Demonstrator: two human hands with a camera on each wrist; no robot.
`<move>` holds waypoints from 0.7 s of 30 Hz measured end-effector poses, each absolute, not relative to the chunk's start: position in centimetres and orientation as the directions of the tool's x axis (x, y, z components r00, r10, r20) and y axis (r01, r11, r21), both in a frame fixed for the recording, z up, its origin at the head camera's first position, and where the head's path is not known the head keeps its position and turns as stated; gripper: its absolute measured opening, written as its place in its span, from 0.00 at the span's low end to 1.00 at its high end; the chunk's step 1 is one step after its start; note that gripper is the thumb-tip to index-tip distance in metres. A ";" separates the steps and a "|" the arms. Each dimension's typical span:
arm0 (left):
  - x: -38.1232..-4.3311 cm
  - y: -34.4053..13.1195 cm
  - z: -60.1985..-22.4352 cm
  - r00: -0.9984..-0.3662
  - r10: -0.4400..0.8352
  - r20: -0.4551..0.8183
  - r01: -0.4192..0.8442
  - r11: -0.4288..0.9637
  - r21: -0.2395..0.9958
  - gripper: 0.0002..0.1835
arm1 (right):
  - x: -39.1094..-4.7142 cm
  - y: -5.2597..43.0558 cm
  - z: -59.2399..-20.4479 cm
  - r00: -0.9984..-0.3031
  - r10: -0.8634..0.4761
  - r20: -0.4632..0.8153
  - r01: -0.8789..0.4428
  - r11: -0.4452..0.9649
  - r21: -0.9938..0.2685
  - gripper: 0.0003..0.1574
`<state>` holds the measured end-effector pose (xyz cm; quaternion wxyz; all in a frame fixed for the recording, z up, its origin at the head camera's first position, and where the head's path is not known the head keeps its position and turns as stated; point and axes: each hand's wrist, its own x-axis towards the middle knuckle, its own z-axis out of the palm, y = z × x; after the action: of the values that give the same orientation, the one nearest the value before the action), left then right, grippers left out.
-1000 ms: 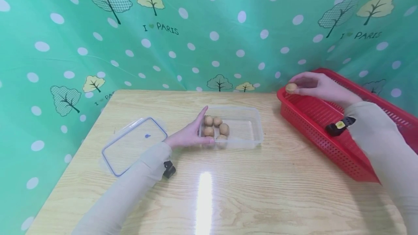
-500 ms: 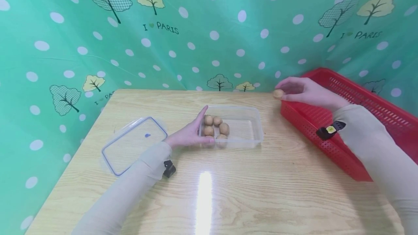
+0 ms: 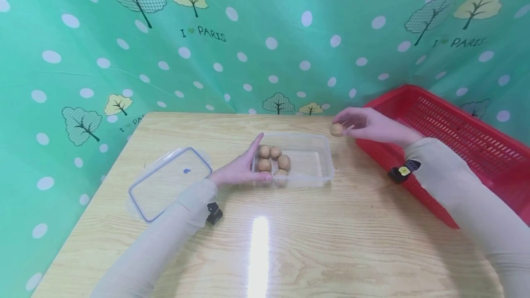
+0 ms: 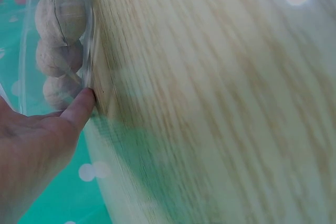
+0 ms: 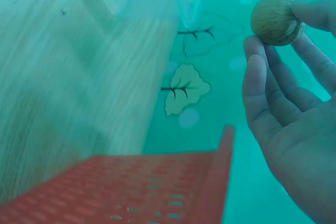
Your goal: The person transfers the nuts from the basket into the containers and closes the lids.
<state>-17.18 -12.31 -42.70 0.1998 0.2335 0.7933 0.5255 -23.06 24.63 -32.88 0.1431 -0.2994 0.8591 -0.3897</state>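
My right hand (image 3: 374,127) pinches a walnut (image 3: 337,129) between thumb and fingertips, held in the air between the basket and the box. In the right wrist view the walnut's ridged shell (image 5: 275,22) shows at the fingertips. A clear plastic food box (image 3: 306,164) stands without its lid in the middle of the table. My left hand (image 3: 236,171) spans the box's left end, thumb on the near wall and fingers at the far wall. Several walnuts (image 3: 284,163) lie in the left half of the box; in the left wrist view they show through its wall.
The clear lid (image 3: 169,187) with a blue seal lies left of the box, partly behind the left sleeve. A red perforated basket (image 3: 455,128) stands on the right, under the right forearm. A green patterned curtain (image 3: 232,59) hangs behind the table (image 3: 331,247).
My right hand has carried the walnut left and lower, from over the basket's far corner to near the box's far right corner. My left hand has stayed on the box.
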 end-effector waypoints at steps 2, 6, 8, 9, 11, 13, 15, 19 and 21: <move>-17.2 -12.3 -42.7 -0.811 0.581 -0.071 0.162 0.340 0.926 0.63 | -23.1 24.3 -33.3 -0.765 -0.644 -0.012 -0.413 0.505 -0.758 0.22; -17.2 -12.3 -42.7 -0.810 0.582 -0.070 0.166 0.343 0.925 0.63 | -23.0 23.5 -33.9 -0.733 -0.680 -0.021 -0.426 0.483 -0.765 0.23; -17.2 -12.3 -42.7 -0.810 0.582 -0.069 0.168 0.343 0.924 0.63 | -22.9 23.0 -34.2 -0.714 -0.699 -0.023 -0.431 0.466 -0.773 0.24; -17.2 -12.3 -42.7 -0.811 0.582 -0.068 0.170 0.345 0.923 0.63 | -22.9 22.8 -34.3 -0.704 -0.710 -0.018 -0.435 0.452 -0.779 0.25; -17.2 -12.3 -42.7 -0.812 0.580 -0.066 0.175 0.350 0.920 0.63 | -23.0 22.2 -34.7 -0.684 -0.730 -0.001 -0.447 0.420 -0.790 0.24; -17.2 -12.3 -42.7 -0.814 0.578 -0.066 0.177 0.354 0.919 0.63 | -23.0 21.7 -35.1 -0.662 -0.749 0.020 -0.463 0.389 -0.796 0.24; -17.2 -12.3 -42.6 -0.813 0.578 -0.069 0.173 0.353 0.920 0.63 | -23.1 21.1 -35.6 -0.641 -0.767 0.037 -0.471 0.355 -0.808 0.23; -17.2 -12.3 -42.6 -0.812 0.579 -0.080 0.159 0.351 0.923 0.63 | -23.0 20.0 -36.6 -0.607 -0.793 0.045 -0.490 0.329 -0.807 0.21; -17.1 -12.3 -42.6 -0.811 0.579 -0.082 0.158 0.352 0.923 0.63 | -22.9 19.5 -36.9 -0.598 -0.800 0.041 -0.500 0.333 -0.800 0.20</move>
<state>-17.15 -12.27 -42.60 0.2023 0.2311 0.7969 0.5203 -22.95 19.54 -36.92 0.1842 -0.4087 0.7952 -0.4083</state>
